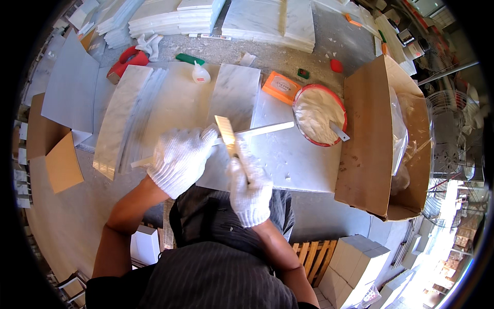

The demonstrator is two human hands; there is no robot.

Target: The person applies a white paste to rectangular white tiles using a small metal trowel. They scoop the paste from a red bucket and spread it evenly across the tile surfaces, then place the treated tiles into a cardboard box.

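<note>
My left hand [182,157], in a white knit glove, is closed around a long narrow white stone strip [267,129]. The strip slants from lower left to upper right above the worktable. In my right hand [250,185], also gloved, is a flat-bladed scraper [225,135], its blade pointing up and catching yellowish light. That blade crosses in front of the strip, close to my left fingers; whether they touch I cannot tell. Right of the strip's far end stands a red-rimmed bowl [314,110] of cream-coloured paste, with a metal putty knife [339,131] stuck in it.
Marble slabs [123,113] lean at left beside an open carton [69,82]. A white squeeze bottle [200,74], an orange box [281,87] and a red tape dispenser [127,62] lie behind my hands. A large cardboard box [365,139] borders the right. Tile stacks [270,23] line the back.
</note>
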